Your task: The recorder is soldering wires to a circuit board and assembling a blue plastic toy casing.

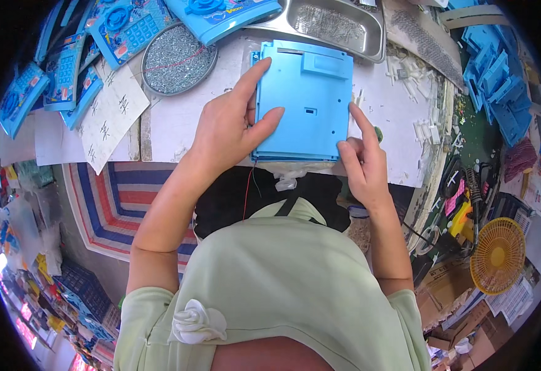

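Note:
A flat blue plastic housing lies at the near edge of the white-topped table, its plain back with small holes and a raised block facing up. My left hand grips its left side, thumb on top and fingers along the edge. On the right side, my right hand holds the lower edge between thumb and fingers. A thin red wire hangs from the housing's lower left corner. What lies beneath the housing is hidden.
Behind stand a round dish of small screws and a metal tray of small metal parts. Blue printed panels pile up at the left, with a marked paper sheet. White plastic bits, blue parts and a yellow basket are at the right.

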### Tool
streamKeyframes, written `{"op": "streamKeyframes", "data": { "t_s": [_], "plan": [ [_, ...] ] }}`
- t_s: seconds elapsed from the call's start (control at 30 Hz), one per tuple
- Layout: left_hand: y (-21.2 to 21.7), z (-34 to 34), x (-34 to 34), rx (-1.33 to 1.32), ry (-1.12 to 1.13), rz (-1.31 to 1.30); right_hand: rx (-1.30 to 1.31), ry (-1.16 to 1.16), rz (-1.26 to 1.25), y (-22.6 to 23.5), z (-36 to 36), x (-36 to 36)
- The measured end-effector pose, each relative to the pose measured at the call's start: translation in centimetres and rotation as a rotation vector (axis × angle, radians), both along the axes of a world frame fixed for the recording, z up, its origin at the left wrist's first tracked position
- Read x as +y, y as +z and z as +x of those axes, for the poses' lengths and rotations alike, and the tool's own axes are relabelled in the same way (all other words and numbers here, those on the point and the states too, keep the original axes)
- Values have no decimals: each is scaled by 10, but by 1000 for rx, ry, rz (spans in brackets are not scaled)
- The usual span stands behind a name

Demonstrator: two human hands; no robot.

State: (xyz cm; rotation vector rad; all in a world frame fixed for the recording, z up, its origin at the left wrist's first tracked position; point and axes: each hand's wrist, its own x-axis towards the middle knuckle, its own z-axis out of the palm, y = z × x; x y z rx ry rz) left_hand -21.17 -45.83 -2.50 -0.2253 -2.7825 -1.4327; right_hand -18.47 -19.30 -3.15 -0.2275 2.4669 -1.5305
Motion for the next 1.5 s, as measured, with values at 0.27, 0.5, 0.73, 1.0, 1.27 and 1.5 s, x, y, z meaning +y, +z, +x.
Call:
{"op": "streamKeyframes", "data": {
  "t_s": [0.27, 0.5, 0.73, 1.0, 1.27, 1.5],
  "plan": [
    [-3, 3, 0, 22, -8, 27, -34, 13, -31, -6, 3, 3],
    [-2, 23, 3, 8, 118, 56, -56, 191, 167, 21, -22, 0],
    [-8, 30, 7, 35, 163, 91, 263, 111, 121, -1, -12, -8],
    [-9, 29, 8, 18, 101, 298, 292, 55, 195, -9, 1, -6],
    [-16, 27, 14, -63, 240, 560, 249, 23, 81, -18, 3, -4],
    [-1, 26, 7, 10, 107, 340, 319, 97, 127, -15, -1, -7]
  ]
}}
